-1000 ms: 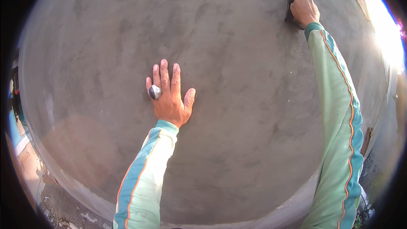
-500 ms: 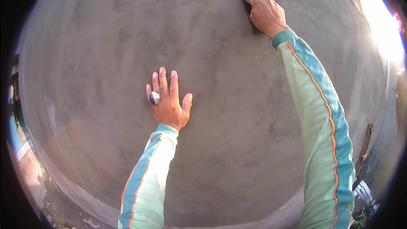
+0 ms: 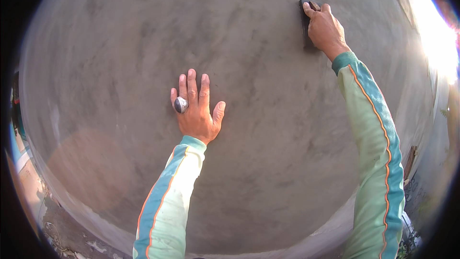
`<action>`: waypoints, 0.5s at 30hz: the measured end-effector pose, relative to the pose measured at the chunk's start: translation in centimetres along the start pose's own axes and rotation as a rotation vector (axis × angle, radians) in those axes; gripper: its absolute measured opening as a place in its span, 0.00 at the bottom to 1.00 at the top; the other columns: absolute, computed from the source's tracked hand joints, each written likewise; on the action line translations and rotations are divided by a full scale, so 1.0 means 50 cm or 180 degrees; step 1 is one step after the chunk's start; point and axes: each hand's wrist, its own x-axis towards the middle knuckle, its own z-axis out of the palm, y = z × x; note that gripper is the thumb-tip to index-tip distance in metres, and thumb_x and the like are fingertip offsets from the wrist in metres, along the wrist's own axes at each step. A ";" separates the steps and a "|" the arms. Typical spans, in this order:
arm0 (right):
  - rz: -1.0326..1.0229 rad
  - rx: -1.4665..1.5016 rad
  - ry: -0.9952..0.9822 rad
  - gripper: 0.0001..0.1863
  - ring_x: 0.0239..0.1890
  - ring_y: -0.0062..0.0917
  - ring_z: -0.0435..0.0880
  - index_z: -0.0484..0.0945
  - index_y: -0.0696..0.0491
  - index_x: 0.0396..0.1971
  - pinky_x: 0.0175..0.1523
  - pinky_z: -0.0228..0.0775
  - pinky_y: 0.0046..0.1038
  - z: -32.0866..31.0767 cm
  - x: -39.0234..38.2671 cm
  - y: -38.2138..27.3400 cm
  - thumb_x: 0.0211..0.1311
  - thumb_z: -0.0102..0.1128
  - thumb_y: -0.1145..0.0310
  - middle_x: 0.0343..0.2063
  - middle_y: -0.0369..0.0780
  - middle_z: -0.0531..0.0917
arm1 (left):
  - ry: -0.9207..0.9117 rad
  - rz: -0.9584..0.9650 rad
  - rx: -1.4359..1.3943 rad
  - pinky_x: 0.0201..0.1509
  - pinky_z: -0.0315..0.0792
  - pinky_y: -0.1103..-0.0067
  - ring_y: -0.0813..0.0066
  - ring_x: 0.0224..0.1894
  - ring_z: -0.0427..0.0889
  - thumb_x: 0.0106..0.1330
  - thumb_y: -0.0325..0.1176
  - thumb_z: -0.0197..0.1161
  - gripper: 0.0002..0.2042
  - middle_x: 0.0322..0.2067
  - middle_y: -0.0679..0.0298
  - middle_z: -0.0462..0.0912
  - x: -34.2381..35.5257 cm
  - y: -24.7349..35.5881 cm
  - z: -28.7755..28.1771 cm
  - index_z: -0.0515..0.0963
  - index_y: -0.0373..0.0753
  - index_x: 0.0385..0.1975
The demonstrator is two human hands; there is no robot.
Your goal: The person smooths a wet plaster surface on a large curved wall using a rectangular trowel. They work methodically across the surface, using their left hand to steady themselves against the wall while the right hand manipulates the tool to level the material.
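Observation:
A grey, freshly plastered wall fills almost the whole view. My left hand lies flat against it near the middle, fingers together and pointing up, with a large silver ring on one finger. My right hand is up at the top right, gripping a small dark block-like tool and pressing it to the plaster. Most of the tool is hidden behind my fingers. Both arms wear light green sleeves with blue and orange stripes.
Bright sunlight glares past the wall's right edge. Rubble-strewn ground shows along the bottom left, below the wall. A dark plank-like piece stands at the lower right.
My right hand has swept the tool across the upper wall: leftward from the far right, then partway back right. My left hand has stayed flat in the same spot.

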 end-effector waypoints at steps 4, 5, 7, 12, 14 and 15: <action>0.0222 0.0133 0.0153 0.28 0.54 0.44 0.85 0.74 0.37 0.71 0.58 0.81 0.43 -0.017 0.010 -0.018 0.73 0.47 0.71 0.58 0.47 0.77 | -0.0063 -0.0012 0.0003 0.79 0.47 0.44 0.43 0.80 0.53 0.72 0.49 0.60 0.35 0.78 0.50 0.58 0.005 0.005 -0.002 0.63 0.42 0.77; 0.0272 0.0189 -0.0052 0.28 0.57 0.42 0.84 0.74 0.38 0.71 0.59 0.80 0.42 -0.025 0.001 -0.032 0.73 0.48 0.72 0.60 0.46 0.77 | -0.0064 -0.0034 -0.0028 0.79 0.47 0.45 0.43 0.80 0.54 0.72 0.49 0.61 0.36 0.78 0.50 0.58 0.005 0.006 -0.003 0.63 0.42 0.77; 0.0066 0.0228 0.0157 0.28 0.59 0.41 0.83 0.73 0.39 0.71 0.60 0.80 0.41 -0.048 -0.023 -0.070 0.74 0.49 0.72 0.61 0.46 0.77 | -0.0108 -0.0045 -0.0018 0.79 0.48 0.45 0.43 0.80 0.54 0.72 0.49 0.61 0.35 0.79 0.50 0.57 0.006 0.009 -0.004 0.63 0.42 0.77; -0.0388 0.0262 0.0224 0.24 0.57 0.41 0.84 0.77 0.41 0.67 0.60 0.81 0.41 -0.066 -0.031 -0.136 0.75 0.47 0.72 0.61 0.47 0.77 | -0.0070 -0.0027 -0.0005 0.79 0.48 0.45 0.44 0.80 0.54 0.71 0.49 0.61 0.35 0.79 0.50 0.57 0.012 0.014 -0.002 0.64 0.42 0.77; -0.0238 0.0247 0.0156 0.23 0.57 0.41 0.84 0.78 0.42 0.66 0.60 0.81 0.41 -0.046 0.002 -0.134 0.76 0.47 0.71 0.61 0.46 0.77 | -0.0088 -0.0057 -0.0030 0.79 0.48 0.45 0.44 0.80 0.54 0.71 0.49 0.61 0.35 0.79 0.50 0.57 0.013 0.014 -0.002 0.64 0.42 0.76; -0.0318 0.0189 0.0238 0.23 0.57 0.41 0.85 0.78 0.43 0.65 0.59 0.81 0.41 -0.028 0.020 -0.124 0.76 0.46 0.71 0.60 0.46 0.78 | -0.0093 -0.0032 -0.0008 0.79 0.48 0.44 0.44 0.80 0.54 0.71 0.49 0.61 0.35 0.79 0.50 0.57 0.014 0.015 -0.001 0.64 0.42 0.76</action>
